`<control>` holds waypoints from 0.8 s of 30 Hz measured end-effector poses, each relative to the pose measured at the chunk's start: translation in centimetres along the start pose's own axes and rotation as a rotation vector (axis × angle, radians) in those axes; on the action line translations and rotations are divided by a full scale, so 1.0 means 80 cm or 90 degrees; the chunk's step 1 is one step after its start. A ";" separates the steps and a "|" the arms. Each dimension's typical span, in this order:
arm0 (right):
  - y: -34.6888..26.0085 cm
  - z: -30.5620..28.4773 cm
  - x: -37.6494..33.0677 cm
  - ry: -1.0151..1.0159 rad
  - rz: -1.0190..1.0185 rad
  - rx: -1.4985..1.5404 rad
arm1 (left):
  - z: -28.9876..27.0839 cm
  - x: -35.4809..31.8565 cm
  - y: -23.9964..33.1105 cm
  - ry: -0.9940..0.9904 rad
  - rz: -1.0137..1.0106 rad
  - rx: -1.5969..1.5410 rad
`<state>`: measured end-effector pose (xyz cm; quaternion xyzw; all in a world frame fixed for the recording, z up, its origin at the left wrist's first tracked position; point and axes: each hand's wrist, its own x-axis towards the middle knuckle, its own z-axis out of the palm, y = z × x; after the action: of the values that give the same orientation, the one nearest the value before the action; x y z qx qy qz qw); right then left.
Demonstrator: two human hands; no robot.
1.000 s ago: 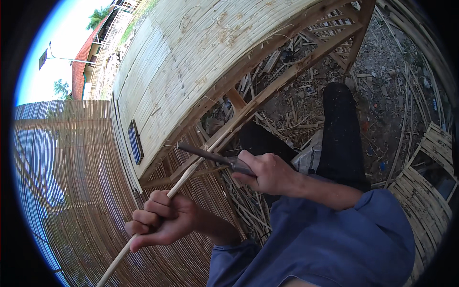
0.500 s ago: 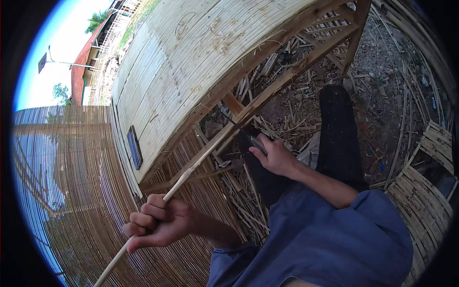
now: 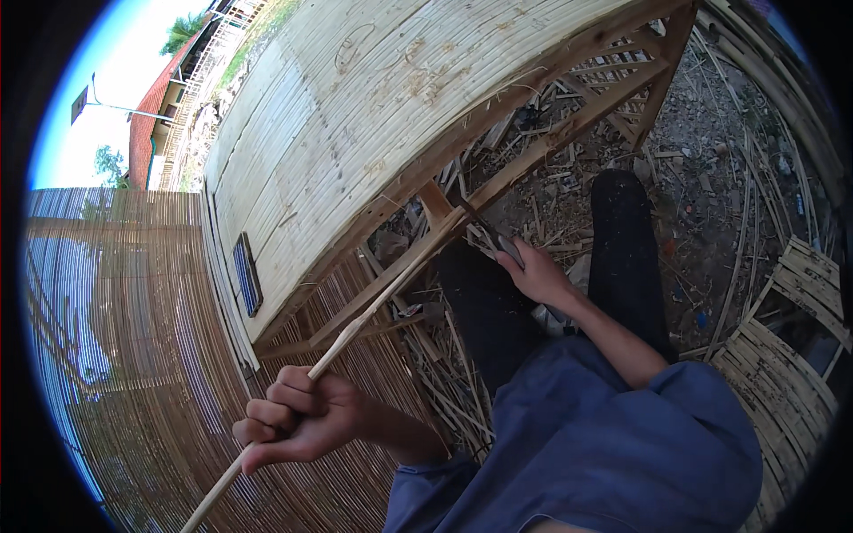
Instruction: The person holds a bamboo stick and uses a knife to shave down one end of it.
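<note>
Beside counter (image 3: 293,169), upper centre: gripping stick (image 3: 352,330) in left hand (image 3: 298,416), lower left, and knife (image 3: 504,242) in right hand (image 3: 540,275), mid-frame; seemingly shaving, next needing steady strokes.

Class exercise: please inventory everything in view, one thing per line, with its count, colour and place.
Stick: one, pale, slanting beside the table edge
Knife: one, dark, near the stick's far end
Table: one, pale slatted top, brown frame, upper middle
Shavings: several, tan, on the tabletop
Phone-like slab: one, dark, tabletop's left end
Slatted screen: one, brown, left
Slatted panel: one, pale, lower right
Scraps: many, tan, on the ground
Building: one, red roof, upper left
Lamp: one, dark panel, far left
Trees: at least two, green, upper left
Legs: two, black, centre right
Sleeves: two, blue, bottom
Left grip: one, bare, around the stick
Right grip: one, bare, around the knife's handle
</note>
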<state>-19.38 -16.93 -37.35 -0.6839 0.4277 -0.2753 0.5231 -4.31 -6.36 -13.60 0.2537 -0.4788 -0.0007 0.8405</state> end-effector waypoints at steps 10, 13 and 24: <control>-0.070 -0.022 -0.055 -0.137 0.010 0.100 | -0.014 -0.009 0.009 -0.138 -0.008 -0.126; -0.099 -0.030 -0.065 -0.152 -0.127 0.059 | -0.020 -0.012 0.010 -0.117 -0.004 -0.132; -0.116 -0.017 -0.068 -0.154 -0.247 -0.071 | -0.011 -0.029 0.017 -0.151 0.007 -0.147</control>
<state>-20.37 -12.00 -27.75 -0.8094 0.2366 -0.2625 0.4690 -5.19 -4.24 -15.22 0.1508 -0.5729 -0.0808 0.8016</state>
